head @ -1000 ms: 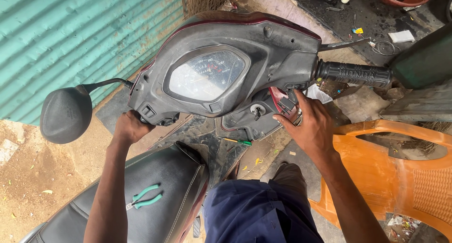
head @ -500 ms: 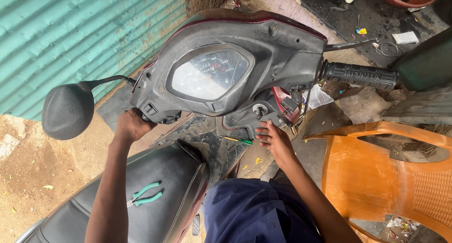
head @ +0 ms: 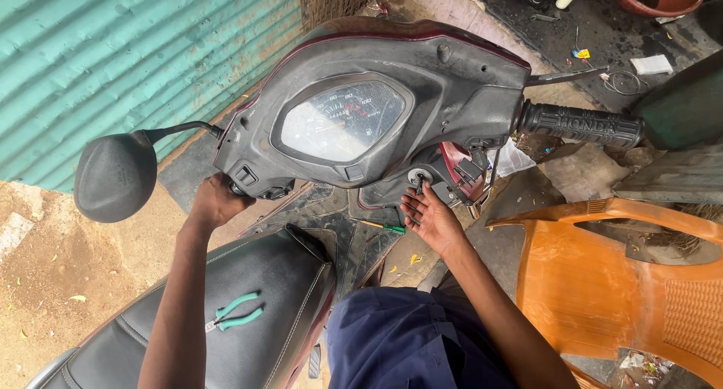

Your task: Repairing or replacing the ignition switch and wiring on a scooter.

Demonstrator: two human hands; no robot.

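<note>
From the head view, my left hand (head: 215, 202) is clenched around the left grip of the scooter's handlebar (head: 376, 118), just below the switch block and right of the round mirror (head: 114, 176). My right hand (head: 431, 217) is released, fingers spread, its fingertips (head: 410, 201) touching the panel just under the ignition lock (head: 419, 177), which sits below the speedometer (head: 343, 122); it grasps nothing. A green screwdriver (head: 384, 226) lies on the footboard just left of that hand. Green pliers (head: 235, 312) rest on the seat (head: 248, 306), near my left forearm. An orange chair (head: 625, 283) stands to the right. Half a second ago my right hand was at the same spot; a second ago it was higher and farther right, by the red wiring near the right grip (head: 580, 124). My left hand has not moved.
</note>
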